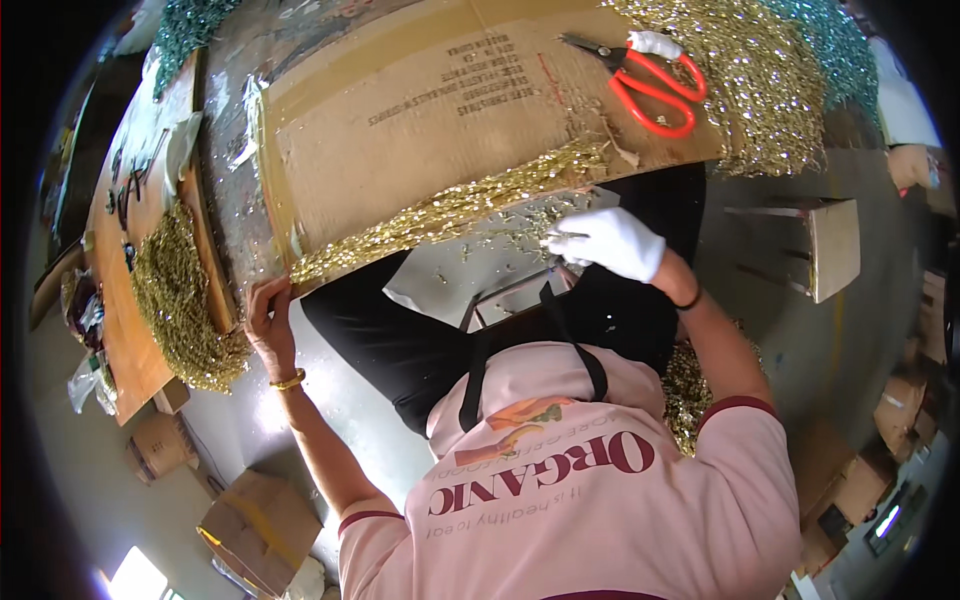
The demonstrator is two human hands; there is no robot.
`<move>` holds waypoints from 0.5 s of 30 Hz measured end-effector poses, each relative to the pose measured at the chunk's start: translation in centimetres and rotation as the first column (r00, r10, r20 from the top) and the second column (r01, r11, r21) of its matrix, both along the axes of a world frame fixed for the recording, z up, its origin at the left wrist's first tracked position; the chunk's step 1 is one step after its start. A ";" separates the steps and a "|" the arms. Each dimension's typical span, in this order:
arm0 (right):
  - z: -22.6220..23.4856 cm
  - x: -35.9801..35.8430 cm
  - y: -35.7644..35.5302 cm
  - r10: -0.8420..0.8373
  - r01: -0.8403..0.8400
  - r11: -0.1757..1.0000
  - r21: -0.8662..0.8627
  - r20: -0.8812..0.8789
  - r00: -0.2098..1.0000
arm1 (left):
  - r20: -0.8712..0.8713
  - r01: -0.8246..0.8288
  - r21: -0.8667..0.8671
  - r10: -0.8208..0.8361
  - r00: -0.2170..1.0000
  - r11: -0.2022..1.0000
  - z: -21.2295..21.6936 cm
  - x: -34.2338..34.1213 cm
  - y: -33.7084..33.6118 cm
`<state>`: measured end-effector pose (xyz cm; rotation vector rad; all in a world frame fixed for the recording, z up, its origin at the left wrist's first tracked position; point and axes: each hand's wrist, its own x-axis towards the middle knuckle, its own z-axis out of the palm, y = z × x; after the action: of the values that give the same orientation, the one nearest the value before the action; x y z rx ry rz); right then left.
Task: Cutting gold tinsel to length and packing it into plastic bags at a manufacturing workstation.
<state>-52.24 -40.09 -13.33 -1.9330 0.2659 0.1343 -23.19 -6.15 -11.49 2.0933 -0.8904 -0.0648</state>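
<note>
Fingers of gloved right hand (610, 243) pinched on gold tinsel strand (450, 210); bare left hand (270, 320) curled round cardboard sheet (400, 130) edge.

gold tinsel strand (450, 205) — red-handled scissors (655, 85) — white glove (610, 243)

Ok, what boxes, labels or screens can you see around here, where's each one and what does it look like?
Flattened cardboard sheet: on the worktable, brown, dark print, gold tinsel along its near edge.
Cardboard boxes: floor, lower left, brown, one partly open.
Cardboard boxes: floor, lower right, brown, stacked.
Small screen: lower right rim, dark frame, glowing.
Printed shirt front: pink with maroon lettering and an orange picture.
</note>
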 end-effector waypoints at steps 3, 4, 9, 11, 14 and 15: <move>2.5 -1.2 -1.4 -0.125 0.128 0.992 -0.015 0.139 0.982 | -0.019 0.019 -0.025 -0.019 1.000 1.000 -0.3 0.4 0.1; 3.2 -1.0 -1.8 -0.083 0.123 0.975 -0.185 0.212 0.974 | 0.009 0.014 0.008 -0.014 1.000 1.000 -0.2 0.4 0.0; 3.3 0.5 -3.7 0.154 0.292 0.652 -0.700 0.499 0.853 | 0.034 0.023 0.030 -0.024 0.999 0.999 -0.2 0.5 -0.2; 3.2 0.6 -3.5 0.079 0.369 0.621 -0.691 0.524 0.848 | 0.029 0.028 0.018 -0.028 0.999 0.999 -0.3 0.5 -0.3; 2.8 0.6 -2.8 -0.143 0.493 0.576 -0.652 0.513 0.846 | 0.027 0.028 0.006 -0.028 0.999 1.000 -0.2 0.3 -0.3; 2.7 0.6 -2.4 -0.288 0.543 0.560 -0.625 0.468 0.836 | 0.032 0.026 0.007 -0.026 0.999 1.000 -0.1 0.2 -0.3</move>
<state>-51.62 -42.51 -10.58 -2.5899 0.6431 -0.7303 -22.96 -6.42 -11.62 2.0945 -0.9382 -0.0477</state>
